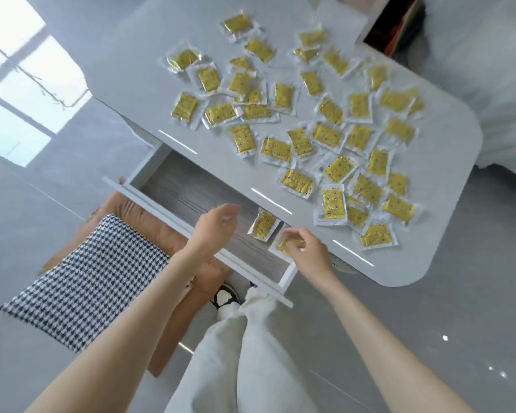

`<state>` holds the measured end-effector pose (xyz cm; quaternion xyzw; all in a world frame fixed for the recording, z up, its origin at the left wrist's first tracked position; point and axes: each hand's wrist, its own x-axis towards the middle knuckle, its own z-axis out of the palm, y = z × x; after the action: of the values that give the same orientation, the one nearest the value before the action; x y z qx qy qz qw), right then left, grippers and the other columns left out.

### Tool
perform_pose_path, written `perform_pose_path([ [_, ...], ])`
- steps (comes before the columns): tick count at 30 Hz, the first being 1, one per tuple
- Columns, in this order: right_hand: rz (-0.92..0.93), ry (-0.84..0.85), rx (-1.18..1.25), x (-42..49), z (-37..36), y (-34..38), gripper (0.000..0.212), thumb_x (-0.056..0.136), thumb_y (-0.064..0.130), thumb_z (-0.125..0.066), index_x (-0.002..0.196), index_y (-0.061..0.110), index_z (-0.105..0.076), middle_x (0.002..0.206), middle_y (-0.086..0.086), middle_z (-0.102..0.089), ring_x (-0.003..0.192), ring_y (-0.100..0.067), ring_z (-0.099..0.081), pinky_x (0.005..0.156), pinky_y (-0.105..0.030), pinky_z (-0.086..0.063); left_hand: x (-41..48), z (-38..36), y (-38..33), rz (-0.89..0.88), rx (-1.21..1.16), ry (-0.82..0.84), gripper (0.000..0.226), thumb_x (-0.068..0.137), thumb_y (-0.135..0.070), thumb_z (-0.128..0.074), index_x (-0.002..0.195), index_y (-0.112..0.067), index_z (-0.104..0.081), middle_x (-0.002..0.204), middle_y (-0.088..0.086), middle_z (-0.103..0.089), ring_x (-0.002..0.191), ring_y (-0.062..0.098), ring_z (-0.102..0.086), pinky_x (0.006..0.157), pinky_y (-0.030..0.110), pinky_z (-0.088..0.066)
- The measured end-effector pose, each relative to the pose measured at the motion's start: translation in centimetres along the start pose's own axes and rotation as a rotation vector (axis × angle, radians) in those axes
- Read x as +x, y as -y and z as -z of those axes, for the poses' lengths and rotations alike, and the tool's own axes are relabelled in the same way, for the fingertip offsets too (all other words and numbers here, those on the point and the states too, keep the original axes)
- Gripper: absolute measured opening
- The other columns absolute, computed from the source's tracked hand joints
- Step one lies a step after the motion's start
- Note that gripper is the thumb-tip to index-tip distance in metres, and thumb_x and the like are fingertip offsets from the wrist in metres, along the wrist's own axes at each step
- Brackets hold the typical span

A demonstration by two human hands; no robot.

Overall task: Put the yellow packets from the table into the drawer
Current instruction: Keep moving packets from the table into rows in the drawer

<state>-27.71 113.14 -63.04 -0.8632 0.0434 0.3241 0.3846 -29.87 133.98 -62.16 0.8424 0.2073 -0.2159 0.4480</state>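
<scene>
Many yellow packets [334,171] in clear wrappers lie scattered over the white table [149,64]. Below its front edge the drawer [191,192] stands pulled out, showing a grey wood-grain bottom. One yellow packet [263,224] lies inside the drawer at its right end. My right hand [306,251] hovers over the drawer's right corner, fingers closed on another yellow packet [286,244]. Over the drawer's middle, my left hand [216,226] is held with fingers apart and nothing in it.
A brown chair [137,216] with a black-and-white houndstooth cushion [84,281] stands left of my legs, under the drawer front. A dark open box [396,28] sits past the table's far right corner. Grey tiled floor surrounds the table.
</scene>
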Motion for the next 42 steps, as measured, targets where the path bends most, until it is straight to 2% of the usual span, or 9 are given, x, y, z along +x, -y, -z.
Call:
perform_pose_path([
  [12, 0.067, -0.084, 0.197, -12.6, 11.1, 4.7, 0.021, 0.096, 0.015, -0.051, 0.111, 0.023, -0.063, 0.108, 0.008, -0.067, 0.099, -0.002, -0.059, 0.084, -0.016, -0.047, -10.8, 4.2, -11.5, -0.088, -0.146, -0.089, 0.033, 0.097, -0.018, -0.042, 0.127, -0.022, -0.055, 0.12, -0.003, -0.064, 0.103, 0.011, -0.059, 0.076, 0.017, -0.044],
  [15, 0.073, -0.119, 0.229, -14.6, 14.0, 3.9, 0.019, 0.096, 0.015, -0.051, 0.109, 0.024, -0.062, 0.108, 0.006, -0.067, 0.101, -0.009, -0.06, 0.075, -0.013, -0.044, -11.5, 2.4, -14.9, -0.117, -0.136, -0.059, 0.033, 0.098, -0.022, -0.04, 0.128, -0.022, -0.053, 0.12, -0.003, -0.063, 0.094, 0.011, -0.059, 0.065, 0.014, -0.043],
  [18, 0.08, -0.174, 0.228, -16.5, 17.6, 2.3, 0.02, 0.095, 0.013, -0.052, 0.11, 0.023, -0.061, 0.107, 0.006, -0.067, 0.101, -0.009, -0.059, 0.074, -0.011, -0.042, -12.7, -0.7, -18.8, -0.187, -0.14, -0.02, 0.032, 0.097, -0.021, -0.042, 0.127, -0.021, -0.054, 0.121, 0.003, -0.063, 0.094, 0.02, -0.059, 0.072, 0.025, -0.046],
  [20, 0.076, -0.205, 0.23, -18.2, 20.4, 0.4, 0.02, 0.094, 0.013, -0.054, 0.109, 0.024, -0.061, 0.106, 0.006, -0.068, 0.101, -0.01, -0.061, 0.083, -0.02, -0.047, -14.2, -3.4, -21.6, -0.228, -0.151, -0.006, 0.032, 0.097, -0.019, -0.042, 0.126, -0.019, -0.056, 0.119, 0.005, -0.064, 0.102, 0.025, -0.06, 0.08, 0.03, -0.046],
  [22, 0.071, -0.219, 0.249, -19.6, 22.9, -1.4, 0.02, 0.093, 0.013, -0.054, 0.109, 0.025, -0.06, 0.107, 0.005, -0.069, 0.102, -0.013, -0.062, 0.091, -0.029, -0.048, -15.7, -5.9, -23.7, -0.246, -0.167, -0.008, 0.031, 0.097, -0.017, -0.043, 0.124, -0.019, -0.057, 0.117, 0.004, -0.065, 0.107, 0.023, -0.06, 0.089, 0.032, -0.047],
  [24, 0.078, -0.218, 0.269, -21.3, 25.6, -3.1, 0.02, 0.093, 0.012, -0.054, 0.109, 0.023, -0.059, 0.108, 0.003, -0.068, 0.099, -0.015, -0.061, 0.084, -0.025, -0.046, -17.3, -8.5, -25.8, -0.268, -0.169, -0.006, 0.031, 0.096, -0.016, -0.044, 0.124, -0.018, -0.058, 0.116, 0.005, -0.065, 0.105, 0.02, -0.06, 0.095, 0.035, -0.047],
  [33, 0.101, -0.296, 0.355, -26.1, 36.7, -8.7, 0.028, 0.095, 0.008, -0.049, 0.122, 0.013, -0.053, 0.107, -0.001, -0.067, 0.091, -0.018, -0.061, 0.073, -0.014, -0.043, -20.5, -17.0, -35.3, -0.28, -0.278, 0.011, 0.028, 0.096, -0.024, -0.046, 0.122, -0.024, -0.058, 0.116, -0.002, -0.065, 0.105, 0.018, -0.062, 0.094, 0.035, -0.047],
  [38, 0.114, -0.304, 0.35, -23.7, 42.8, -9.7, 0.029, 0.095, 0.011, -0.05, 0.123, 0.015, -0.054, 0.111, 0.0, -0.067, 0.097, -0.014, -0.06, 0.078, -0.02, -0.043, -17.4, -19.2, -39.8, -0.29, -0.283, 0.022, 0.03, 0.096, -0.026, -0.045, 0.124, -0.025, -0.056, 0.115, -0.006, -0.065, 0.103, 0.014, -0.063, 0.093, 0.034, -0.048],
  [42, 0.12, -0.283, 0.341, -19.1, 47.6, -9.9, 0.029, 0.094, 0.011, -0.051, 0.123, 0.014, -0.054, 0.112, -0.001, -0.066, 0.085, -0.009, -0.059, 0.071, -0.014, -0.042, -12.9, -20.5, -43.4, -0.279, -0.277, 0.041, 0.033, 0.097, -0.021, -0.043, 0.129, -0.021, -0.053, 0.117, -0.006, -0.064, 0.103, 0.013, -0.062, 0.09, 0.031, -0.047],
])
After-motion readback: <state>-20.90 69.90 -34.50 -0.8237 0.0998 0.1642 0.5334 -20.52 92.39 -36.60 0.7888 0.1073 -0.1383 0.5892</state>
